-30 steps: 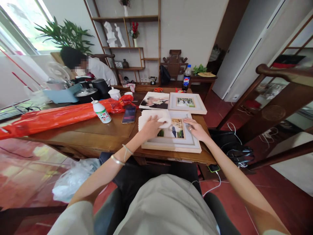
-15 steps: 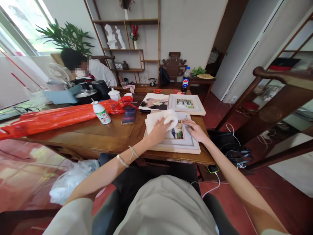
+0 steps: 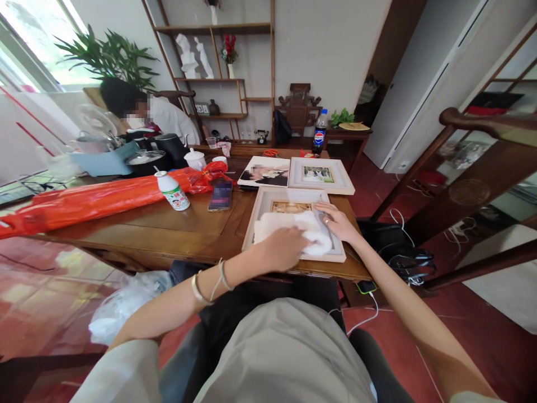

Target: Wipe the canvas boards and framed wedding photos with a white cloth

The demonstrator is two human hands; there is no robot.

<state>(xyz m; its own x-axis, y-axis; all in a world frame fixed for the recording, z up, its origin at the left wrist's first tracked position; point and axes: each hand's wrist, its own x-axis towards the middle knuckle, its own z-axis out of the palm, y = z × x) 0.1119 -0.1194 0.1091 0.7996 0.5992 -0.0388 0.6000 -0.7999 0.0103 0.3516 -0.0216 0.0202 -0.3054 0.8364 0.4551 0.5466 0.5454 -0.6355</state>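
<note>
The left hand (image 3: 285,248) is grasping the cloth (image 3: 318,244) — pressing softly is best — while the right hand (image 3: 338,220), fingers loose, is steadying the frame (image 3: 253,218) at right.

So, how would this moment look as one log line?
left hand: on white cloth over picture frame | right hand: on same picture frame's right side | nearby: phone, second frame

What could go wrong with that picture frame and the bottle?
The near picture frame lies close to the front edge of the table, so a hard push from the left hand on the white cloth might slide it off. The white bottle stands near the phone; if bumped, it might tip over.
</note>
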